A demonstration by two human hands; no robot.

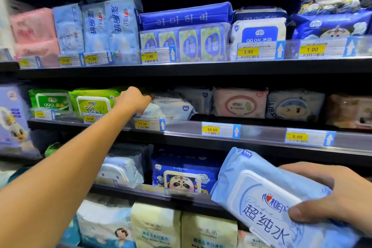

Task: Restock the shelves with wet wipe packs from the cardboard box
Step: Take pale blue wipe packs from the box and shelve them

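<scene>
My right hand (332, 195) grips a light blue wet wipe pack (267, 197) with a white lid, held low at the right in front of the shelves. My left hand (133, 99) reaches up to the middle shelf (261, 133), its fingers on the top of a pale blue wet wipe pack (171, 108) that lies tilted above the 11.50 price tag (150, 125). The fingertips are tucked behind that pack, so the grip is partly hidden. The cardboard box is not in view.
Green packs (92, 102) stand left of my left hand, pink and cartoon packs (239, 102) to its right. The top shelf (201, 62) holds blue and pink packs. Lower shelves carry panda-print packs (181, 177) and cream packs (155, 225).
</scene>
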